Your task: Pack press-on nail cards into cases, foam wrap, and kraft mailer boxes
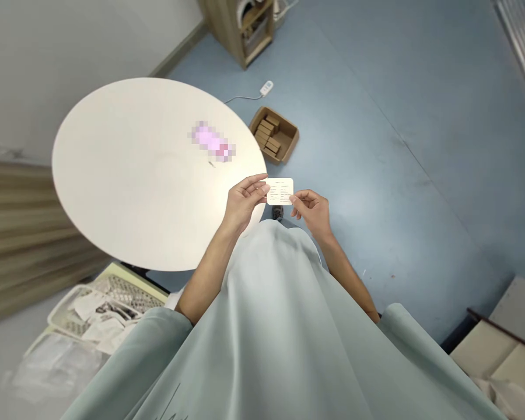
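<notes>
A small white card [280, 191] with rounded corners and fine printed text is held up between my two hands. My left hand [245, 201] pinches its left edge between thumb and fingers, at the right rim of the round table. On the other side, my right hand [312, 209] grips the card's lower right corner with thumb and forefinger. The print is too small to read. Below the card, part of a dark shoe [277, 212] shows above the floor.
A round white table [126, 175] bears a pixelated pink item [210, 140]. On the floor stands a brown bin [291, 146] with several small boxes, near a white corded device [266, 88]. A wooden shelf [227, 26] is behind; a white basket [65, 309] is at lower left.
</notes>
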The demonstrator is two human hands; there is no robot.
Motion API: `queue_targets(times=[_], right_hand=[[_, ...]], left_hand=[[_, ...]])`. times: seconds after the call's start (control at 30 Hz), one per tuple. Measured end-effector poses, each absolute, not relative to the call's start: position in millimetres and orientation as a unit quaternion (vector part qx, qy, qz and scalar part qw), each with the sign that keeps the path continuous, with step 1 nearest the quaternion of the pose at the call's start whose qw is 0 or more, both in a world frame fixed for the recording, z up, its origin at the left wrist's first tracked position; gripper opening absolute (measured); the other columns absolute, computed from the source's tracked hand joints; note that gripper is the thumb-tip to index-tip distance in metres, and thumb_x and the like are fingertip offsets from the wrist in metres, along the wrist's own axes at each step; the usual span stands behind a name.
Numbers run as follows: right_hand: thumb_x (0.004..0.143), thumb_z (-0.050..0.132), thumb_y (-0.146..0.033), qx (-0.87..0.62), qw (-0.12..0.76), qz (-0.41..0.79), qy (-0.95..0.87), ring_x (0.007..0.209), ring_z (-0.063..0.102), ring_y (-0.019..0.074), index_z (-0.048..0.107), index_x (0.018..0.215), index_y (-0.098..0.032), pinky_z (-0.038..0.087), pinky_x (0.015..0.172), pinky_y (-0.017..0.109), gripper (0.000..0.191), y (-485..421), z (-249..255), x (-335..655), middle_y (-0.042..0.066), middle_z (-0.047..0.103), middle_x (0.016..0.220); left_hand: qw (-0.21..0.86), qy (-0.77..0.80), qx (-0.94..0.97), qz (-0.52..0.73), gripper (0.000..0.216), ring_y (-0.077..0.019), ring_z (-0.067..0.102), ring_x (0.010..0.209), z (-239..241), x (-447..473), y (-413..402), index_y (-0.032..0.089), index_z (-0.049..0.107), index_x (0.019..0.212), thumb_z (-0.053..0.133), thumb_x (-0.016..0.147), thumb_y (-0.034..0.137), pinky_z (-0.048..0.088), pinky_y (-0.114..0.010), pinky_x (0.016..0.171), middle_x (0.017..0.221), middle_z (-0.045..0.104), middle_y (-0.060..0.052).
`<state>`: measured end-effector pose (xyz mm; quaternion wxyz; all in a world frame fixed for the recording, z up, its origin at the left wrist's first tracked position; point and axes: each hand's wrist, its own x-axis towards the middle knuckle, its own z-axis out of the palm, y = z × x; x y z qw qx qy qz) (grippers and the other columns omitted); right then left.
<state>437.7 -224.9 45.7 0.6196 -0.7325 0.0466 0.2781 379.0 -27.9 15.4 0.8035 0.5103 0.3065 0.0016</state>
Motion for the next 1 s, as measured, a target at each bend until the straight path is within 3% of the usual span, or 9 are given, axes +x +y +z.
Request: queue_targets(times=[0.2, 0.4, 0.53, 0.9, 1.0], right_hand=[[0.079, 0.096, -0.071, -0.669, 0.607, 0.424, -0.065, 0.053, 0.060, 0.0136, 0.076, 0.086, -0.025, 0.050, 0.051, 0.028, 0.051, -185, 35, 463, -0.003, 0.068, 0.062], [0.078, 0.095, -0.077, -0.593, 0.526, 0.578, -0.194, 0.052, 0.061, 0.0142, 0.075, 0.089, -0.025, 0.049, 0.050, 0.028, 0.057, -129, 27, 459, -0.004, 0.065, 0.059], [0.074, 0.097, -0.080, -0.531, 0.459, 0.669, -0.246, 0.053, 0.061, 0.0135, 0.076, 0.087, -0.024, 0.048, 0.049, 0.027, 0.061, -98, 24, 437, -0.003, 0.067, 0.062], [0.078, 0.094, -0.080, -0.522, 0.387, 0.697, -0.304, 0.054, 0.060, 0.0127, 0.079, 0.093, -0.023, 0.049, 0.052, 0.027, 0.061, -84, 28, 380, -0.003, 0.068, 0.063], [0.080, 0.091, -0.081, -0.567, 0.380, 0.653, -0.327, 0.058, 0.063, 0.0140, 0.079, 0.094, -0.024, 0.052, 0.054, 0.029, 0.060, -84, 35, 367, 0.000, 0.074, 0.075]], left_hand=[[0.819, 0.373, 0.424, 0.098, 0.066, -0.0258, 0.083, 0.109, 24, 331, -12, 0.022, 0.080, 0.128, 0.106, 0.076, 0.054, 0.067, -0.042, 0.103, 0.105, 0.085, -0.006], [0.813, 0.422, 0.351, 0.196, 0.080, -0.0332, 0.079, 0.129, 31, 268, -12, 0.025, 0.076, 0.144, 0.103, 0.079, 0.061, 0.063, -0.049, 0.114, 0.122, 0.086, -0.011], [0.808, 0.426, 0.323, 0.248, 0.085, -0.0391, 0.076, 0.135, 37, 228, -21, 0.024, 0.076, 0.146, 0.103, 0.076, 0.064, 0.063, -0.053, 0.113, 0.132, 0.083, -0.016], [0.810, 0.397, 0.285, 0.325, 0.086, -0.0420, 0.074, 0.141, 29, 166, -37, 0.022, 0.078, 0.143, 0.103, 0.074, 0.067, 0.061, -0.054, 0.116, 0.134, 0.083, -0.019], [0.818, 0.380, 0.281, 0.328, 0.085, -0.0418, 0.075, 0.139, 25, 155, -34, 0.024, 0.078, 0.143, 0.103, 0.073, 0.065, 0.061, -0.054, 0.117, 0.137, 0.082, -0.018]])
